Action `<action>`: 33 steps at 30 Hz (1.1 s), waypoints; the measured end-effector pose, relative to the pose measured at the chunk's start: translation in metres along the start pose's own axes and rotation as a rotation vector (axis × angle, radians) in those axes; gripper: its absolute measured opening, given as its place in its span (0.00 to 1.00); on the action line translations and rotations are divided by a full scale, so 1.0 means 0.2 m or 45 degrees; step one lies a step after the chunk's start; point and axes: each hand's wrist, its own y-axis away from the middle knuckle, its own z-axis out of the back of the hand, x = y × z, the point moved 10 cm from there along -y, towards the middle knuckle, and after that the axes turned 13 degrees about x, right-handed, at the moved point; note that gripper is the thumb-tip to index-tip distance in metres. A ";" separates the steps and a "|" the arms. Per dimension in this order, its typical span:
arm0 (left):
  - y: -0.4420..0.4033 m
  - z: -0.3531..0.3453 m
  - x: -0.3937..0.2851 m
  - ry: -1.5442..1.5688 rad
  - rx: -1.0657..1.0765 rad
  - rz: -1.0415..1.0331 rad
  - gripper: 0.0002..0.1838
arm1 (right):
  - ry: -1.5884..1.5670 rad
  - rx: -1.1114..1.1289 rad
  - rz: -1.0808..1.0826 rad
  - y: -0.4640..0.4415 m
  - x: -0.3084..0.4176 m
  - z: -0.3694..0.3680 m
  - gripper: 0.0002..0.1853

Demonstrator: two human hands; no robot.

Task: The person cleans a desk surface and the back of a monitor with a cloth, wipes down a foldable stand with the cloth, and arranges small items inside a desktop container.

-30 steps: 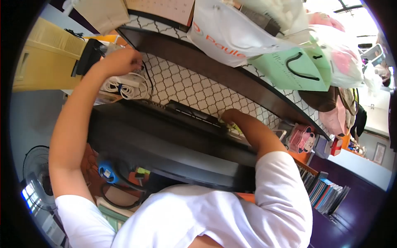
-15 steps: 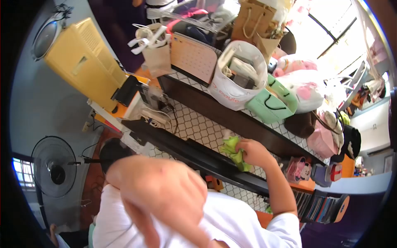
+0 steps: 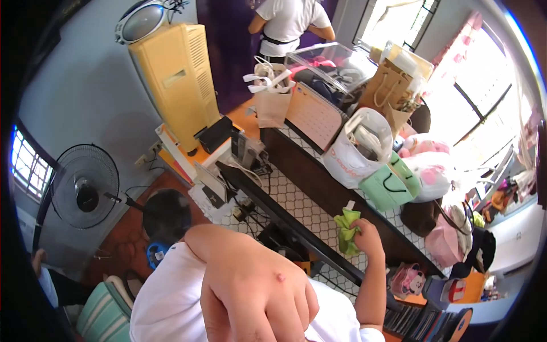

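My right hand (image 3: 369, 238) is closed around a crumpled green cloth (image 3: 347, 231) with a white tag-like piece at its top. The cloth is over the patterned tabletop (image 3: 310, 196), between a black bar-like edge (image 3: 285, 214) and a dark raised board (image 3: 302, 162). Close to the camera, my left hand (image 3: 259, 285) hangs in front of my white shirt, its back towards me and its fingers bent loosely downward. Nothing shows in it; its fingertips run out of view at the bottom.
On the raised board stand a calendar (image 3: 316, 117), a white bag (image 3: 356, 151), a green paper bag (image 3: 390, 185) and a brown paper bag (image 3: 387, 85). A yellow cabinet (image 3: 171, 85) and a fan (image 3: 85, 185) are at left. Someone in a white shirt (image 3: 290, 25) stands behind.
The view has tilted, bringing more of the person behind into sight. My right hand has carried the cloth off the black edge toward the raised board. My left hand's fingers now hang downward.
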 end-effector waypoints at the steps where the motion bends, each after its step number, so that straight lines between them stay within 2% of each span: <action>1: 0.01 -0.02 0.01 -0.010 0.074 0.043 0.15 | -0.009 0.023 -0.015 -0.01 -0.01 -0.02 0.16; 4: 0.02 -0.05 -0.05 -0.105 0.168 -0.063 0.11 | 0.018 0.014 0.005 -0.01 0.00 -0.03 0.15; 7: 0.01 -0.06 -0.02 -0.031 0.023 0.086 0.15 | 0.029 0.029 0.007 -0.01 0.00 -0.04 0.15; 10: 0.02 -0.06 -0.04 -0.072 0.044 0.073 0.14 | 0.048 0.038 -0.029 -0.01 -0.01 -0.04 0.15; 12: 0.00 -0.07 -0.07 -0.109 -0.079 -0.172 0.16 | 0.037 0.055 -0.036 -0.02 -0.02 -0.05 0.15; 14: 0.01 -0.07 -0.11 -0.116 -0.139 -0.289 0.16 | 0.023 0.071 -0.041 -0.01 -0.02 -0.06 0.16; 18: 0.00 -0.09 -0.14 -0.140 -0.132 -0.258 0.16 | 0.012 0.095 -0.041 -0.01 -0.02 -0.08 0.17; 22: 0.04 -0.14 -0.10 -0.183 0.101 0.070 0.14 | 0.011 0.110 -0.075 -0.01 -0.04 -0.09 0.17; 28: 0.04 -0.16 -0.16 -0.308 -0.036 0.071 0.13 | 0.017 0.119 -0.078 -0.01 -0.03 -0.10 0.17; 33: 0.03 -0.18 -0.19 -0.371 0.028 0.048 0.08 | 0.029 0.144 -0.069 -0.01 -0.04 -0.11 0.17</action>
